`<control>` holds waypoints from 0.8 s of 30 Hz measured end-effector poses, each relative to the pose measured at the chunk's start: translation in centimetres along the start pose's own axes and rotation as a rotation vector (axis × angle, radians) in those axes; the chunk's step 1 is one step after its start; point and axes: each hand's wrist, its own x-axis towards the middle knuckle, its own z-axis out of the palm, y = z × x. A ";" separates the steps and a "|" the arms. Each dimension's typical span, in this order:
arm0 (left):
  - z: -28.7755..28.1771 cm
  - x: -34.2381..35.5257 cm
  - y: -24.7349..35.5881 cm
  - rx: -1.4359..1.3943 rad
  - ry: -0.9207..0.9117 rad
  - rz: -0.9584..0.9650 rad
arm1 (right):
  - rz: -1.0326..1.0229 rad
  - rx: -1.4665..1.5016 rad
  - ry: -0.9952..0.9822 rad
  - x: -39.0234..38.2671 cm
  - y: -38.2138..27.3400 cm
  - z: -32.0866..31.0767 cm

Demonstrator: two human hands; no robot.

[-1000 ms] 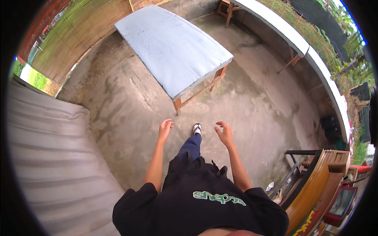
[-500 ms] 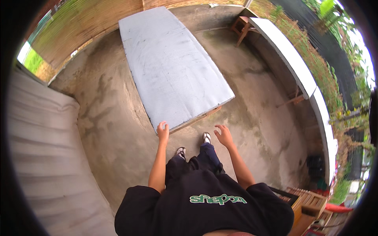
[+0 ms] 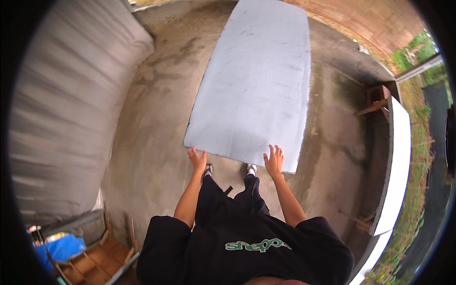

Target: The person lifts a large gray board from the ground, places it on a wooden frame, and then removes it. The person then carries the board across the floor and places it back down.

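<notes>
Stands at the near end of the table (image 3: 254, 85), mid-scene. Holds left hand (image 3: 197, 161) by its near left corner, right hand (image 3: 273, 164) over its near edge toward the right, fingers parted on both; cannot tell if touching.

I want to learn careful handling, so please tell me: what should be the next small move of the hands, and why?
Perhaps bring the left hand slightly forward, over the grey tabletop. It appears only at the near edge, while the right hand overlaps the top in view; neither visibly holds anything, and contact is unclear.
</notes>
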 end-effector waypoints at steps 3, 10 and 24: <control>0.4 -2.5 0.6 -0.140 0.080 -0.266 | -0.139 -0.179 -0.051 -1.4 1.6 2.1; -0.7 -2.6 3.9 -0.689 -0.298 -0.714 | 0.049 0.045 0.059 -4.9 2.1 4.0; -4.4 5.5 -4.3 -0.268 -0.230 -0.227 | 0.802 0.977 -0.023 -11.0 -1.4 8.6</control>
